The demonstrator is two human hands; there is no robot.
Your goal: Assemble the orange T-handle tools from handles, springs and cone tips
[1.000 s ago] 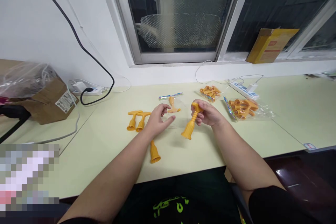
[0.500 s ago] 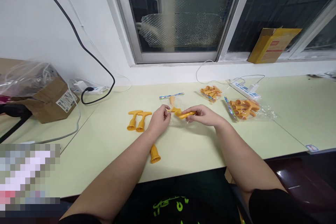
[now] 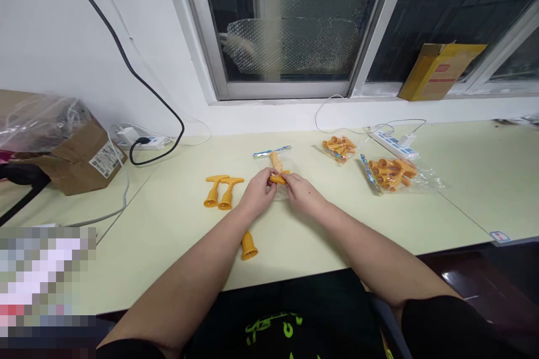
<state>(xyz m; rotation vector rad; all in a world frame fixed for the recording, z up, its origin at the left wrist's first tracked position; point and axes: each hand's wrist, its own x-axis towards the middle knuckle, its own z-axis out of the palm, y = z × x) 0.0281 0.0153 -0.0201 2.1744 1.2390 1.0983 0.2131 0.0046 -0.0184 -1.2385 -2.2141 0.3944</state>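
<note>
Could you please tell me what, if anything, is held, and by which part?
The right hand holds an orange piece by its crossbar; what the left hand grips is unclear.

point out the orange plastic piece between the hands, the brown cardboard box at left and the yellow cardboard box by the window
Held orange plastic piece (image 3: 278,179), head view: its bar.
Brown cardboard box (image 3: 82,156), head view: its side panel.
Yellow cardboard box (image 3: 443,73), head view: its broad face.

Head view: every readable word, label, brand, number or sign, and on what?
Nothing clearly readable.
White label on brown carton: too small.
Red patch on yellow carton: too small.
Green print on dark shirt: can't make it out.
Sticker on table: too small.
Colourful strips on clear bags: too small or blurred.
</note>
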